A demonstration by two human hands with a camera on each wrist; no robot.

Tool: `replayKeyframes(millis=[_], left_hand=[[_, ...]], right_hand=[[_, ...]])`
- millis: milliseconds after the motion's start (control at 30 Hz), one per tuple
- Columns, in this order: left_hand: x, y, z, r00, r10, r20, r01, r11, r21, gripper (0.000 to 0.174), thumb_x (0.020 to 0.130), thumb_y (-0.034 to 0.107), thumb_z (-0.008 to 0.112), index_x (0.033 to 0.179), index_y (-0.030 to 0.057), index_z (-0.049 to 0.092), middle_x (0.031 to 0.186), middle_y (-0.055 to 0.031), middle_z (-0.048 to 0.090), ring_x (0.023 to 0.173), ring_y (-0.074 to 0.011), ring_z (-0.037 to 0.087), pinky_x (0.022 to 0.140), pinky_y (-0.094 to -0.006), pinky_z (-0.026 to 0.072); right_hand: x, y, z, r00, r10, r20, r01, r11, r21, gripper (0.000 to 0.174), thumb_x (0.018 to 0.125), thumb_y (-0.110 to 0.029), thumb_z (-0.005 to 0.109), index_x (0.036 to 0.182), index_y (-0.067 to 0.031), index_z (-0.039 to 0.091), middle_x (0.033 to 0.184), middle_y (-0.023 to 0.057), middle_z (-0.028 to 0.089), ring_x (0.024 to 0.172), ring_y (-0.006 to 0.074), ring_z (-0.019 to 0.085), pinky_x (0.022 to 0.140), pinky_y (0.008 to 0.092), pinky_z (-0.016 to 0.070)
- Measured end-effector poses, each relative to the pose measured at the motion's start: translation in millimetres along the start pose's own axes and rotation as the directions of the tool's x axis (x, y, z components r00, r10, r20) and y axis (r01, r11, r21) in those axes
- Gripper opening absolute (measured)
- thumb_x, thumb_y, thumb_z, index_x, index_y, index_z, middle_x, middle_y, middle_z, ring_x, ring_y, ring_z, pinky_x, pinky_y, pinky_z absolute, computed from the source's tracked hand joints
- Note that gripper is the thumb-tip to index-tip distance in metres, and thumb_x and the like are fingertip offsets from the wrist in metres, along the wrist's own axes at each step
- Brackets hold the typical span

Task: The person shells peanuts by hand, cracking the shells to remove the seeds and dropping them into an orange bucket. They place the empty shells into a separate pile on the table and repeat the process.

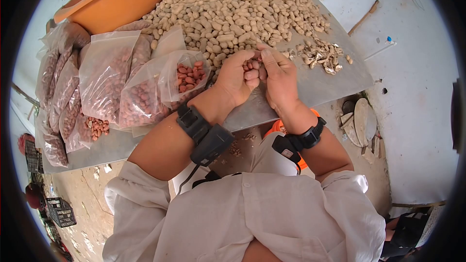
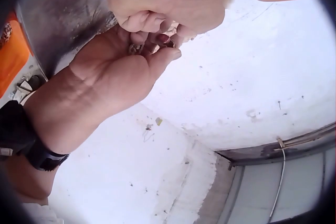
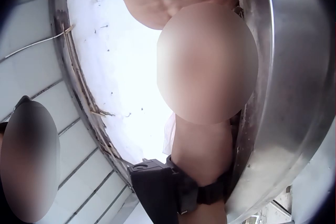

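Over the table's near edge, my left hand (image 1: 235,77) and right hand (image 1: 280,80) meet at the fingertips. Curled fingers of the left hand hold several red peanut kernels (image 1: 250,65). The right thumb and fingers pinch a peanut, mostly hidden behind them in the head view. From the left wrist, a red kernel (image 2: 164,38) shows between the two hands' fingertips, and a bit of pale shell (image 2: 135,49) peeks out by the right hand's curled fingers. Just beyond the hands lies a large heap of unshelled peanuts (image 1: 233,9). In the right wrist view the fingers are hidden or blurred.
Left of the hands stands an open plastic bag of red kernels (image 1: 191,76), beside several filled bags (image 1: 104,77). An orange basin (image 1: 116,2) is behind them. Broken shells (image 1: 323,56) lie on the metal table (image 1: 335,85) at right. Below is an orange container (image 1: 303,162).
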State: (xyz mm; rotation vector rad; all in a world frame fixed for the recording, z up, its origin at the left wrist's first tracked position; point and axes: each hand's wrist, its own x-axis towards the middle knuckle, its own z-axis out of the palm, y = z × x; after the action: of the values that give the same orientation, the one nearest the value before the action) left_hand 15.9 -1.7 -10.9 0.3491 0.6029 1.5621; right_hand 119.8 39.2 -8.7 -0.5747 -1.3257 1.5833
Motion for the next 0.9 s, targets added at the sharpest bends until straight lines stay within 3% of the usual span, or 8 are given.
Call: replayKeyframes(millis=[67,267,367,567,667,767,867,900], left_hand=[[1.9,-1.3,-2.4,1.0,-0.013,-0.025,0.012,0.999,-0.042,0.016,0.086,0.017,0.048,0.076,0.0073,0.055,0.065,0.0026,0.05,0.048,-0.0048,0.038,0.042,-0.0193,0.0289],[3.6,-4.1,-4.5,0.999,0.011,0.046,-0.008,0.999,-0.051,0.014,0.089,0.015,0.045,0.082,0.0071,0.055,0.066,0.0035,0.049,0.048,-0.0044,0.037,0.042,-0.0189,0.0283],[0.7,-2.3,0.6,0.998,0.038,0.047,-0.037,0.999,-0.02,0.012,0.088,0.013,0.045,0.084,0.0067,0.054,0.069,0.0029,0.05,0.049,-0.0043,0.039,0.043,-0.0189,0.0289],[-0.2,-1.5,-2.7,0.998,0.023,0.057,-0.018,0.996,-0.085,0.012,0.087,0.012,0.046,0.086,0.0048,0.056,0.07,0.0015,0.051,0.05,-0.0058,0.041,0.043,-0.0191,0.0299],[2.2,-0.7,-4.4,0.999,-0.017,0.043,0.022,0.994,-0.105,0.013,0.086,0.012,0.047,0.09,0.0033,0.057,0.069,-0.0005,0.052,0.049,-0.007,0.041,0.043,-0.0195,0.03],[-1.0,-0.4,-1.0,1.0,0.006,0.029,-0.003,0.996,-0.092,0.016,0.086,0.013,0.048,0.092,0.0015,0.057,0.069,-0.0025,0.053,0.048,-0.008,0.039,0.043,-0.0204,0.0302],[-1.4,4.5,0.3,0.999,-0.031,-0.012,0.029,0.995,-0.096,0.016,0.086,0.013,0.049,0.093,0.001,0.057,0.069,-0.0035,0.052,0.047,-0.0085,0.039,0.042,-0.0209,0.0297],[-1.2,4.2,-0.1,1.0,-0.026,-0.013,0.024,0.996,-0.089,0.018,0.087,0.015,0.048,0.093,0.0012,0.057,0.069,-0.0035,0.052,0.047,-0.0086,0.038,0.043,-0.0211,0.0297]], right_hand=[[-2.2,-6.5,3.8,1.0,-0.018,0.02,0.02,0.993,-0.118,0.023,0.089,-0.012,0.053,0.104,0.0032,0.06,0.078,0.0036,0.058,0.066,0.0089,0.054,0.06,0.0199,0.0432],[8.8,-1.0,-8.2,0.943,-0.286,0.169,0.333,0.804,-0.493,0.02,0.086,-0.01,0.055,0.101,0.0007,0.062,0.083,0.0077,0.059,0.076,0.0149,0.058,0.069,0.0251,0.0462],[8.3,-5.5,-8.0,0.937,-0.289,0.195,0.349,0.779,-0.521,0.02,0.086,-0.01,0.055,0.102,0.0009,0.062,0.083,0.0081,0.06,0.078,0.0159,0.058,0.07,0.0259,0.046],[6.5,-9.3,-11.2,0.991,-0.029,0.128,0.053,0.98,-0.193,0.024,0.089,-0.013,0.052,0.106,0.0011,0.061,0.079,0.0018,0.058,0.065,0.0072,0.05,0.058,0.0195,0.0414],[3.8,-12.5,-7.7,0.996,-0.029,0.08,0.038,0.993,-0.114,0.025,0.09,-0.013,0.051,0.108,0.001,0.06,0.075,-0.001,0.055,0.061,0.0035,0.044,0.054,0.017,0.0376],[4.5,-19.2,-14.4,0.997,-0.028,0.071,0.036,0.993,-0.115,0.025,0.089,-0.014,0.052,0.108,0.0005,0.06,0.072,-0.0011,0.055,0.061,0.0028,0.044,0.054,0.0173,0.0371],[20.3,-26.3,-41.5,0.992,-0.128,0.017,0.128,0.959,-0.255,0.025,0.088,-0.016,0.054,0.105,0.0009,0.061,0.069,-0.0023,0.054,0.061,0.0038,0.045,0.054,0.0177,0.0378],[28.3,-30.9,-55.0,0.986,-0.169,0.007,0.159,0.912,-0.379,0.024,0.087,-0.015,0.055,0.104,0.0,0.062,0.072,-0.001,0.056,0.063,0.0067,0.047,0.057,0.0201,0.04]])
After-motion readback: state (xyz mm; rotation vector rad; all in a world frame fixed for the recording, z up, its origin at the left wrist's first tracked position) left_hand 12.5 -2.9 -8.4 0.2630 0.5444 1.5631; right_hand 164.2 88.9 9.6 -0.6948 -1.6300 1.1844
